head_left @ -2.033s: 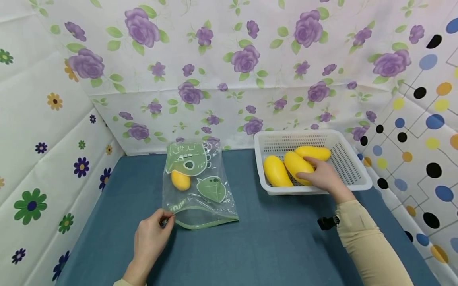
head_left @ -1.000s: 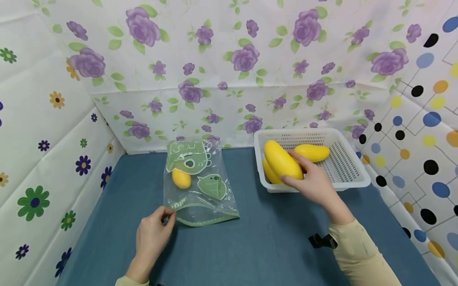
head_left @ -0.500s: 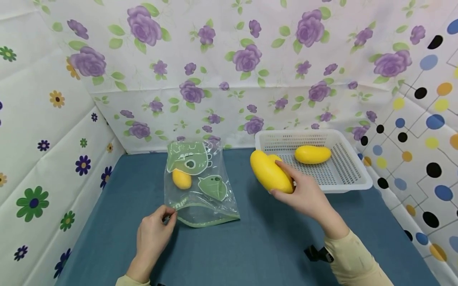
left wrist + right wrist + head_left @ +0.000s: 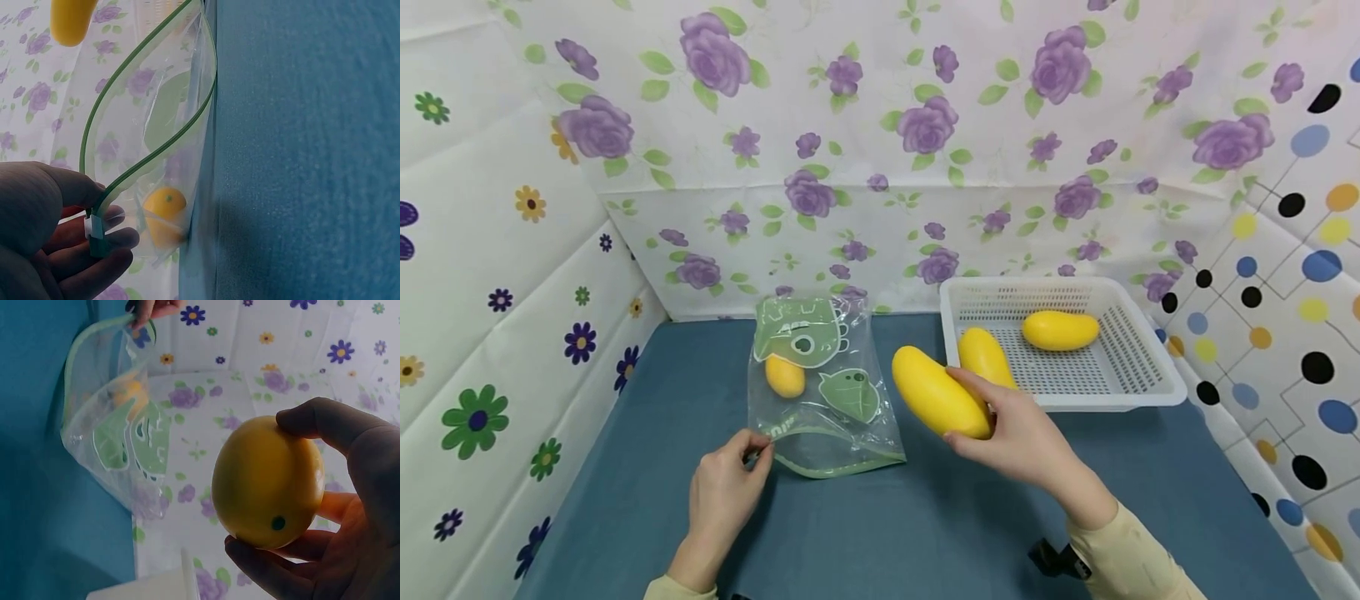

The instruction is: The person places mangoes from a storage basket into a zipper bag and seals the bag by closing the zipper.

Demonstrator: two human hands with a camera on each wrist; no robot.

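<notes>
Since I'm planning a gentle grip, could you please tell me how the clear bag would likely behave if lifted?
The bag is probably floppy, since its clear film is wrinkled. It may sag around the yellow fruit inside. Its shiny surface might feel slippery.

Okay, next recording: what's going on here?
A person's right hand holds a yellow mango up between a white basket and a clear bag. Their left hand pinches one corner of the bag's open mouth. Another mango lies inside the bag, and two more mangoes sit in the basket.
</notes>
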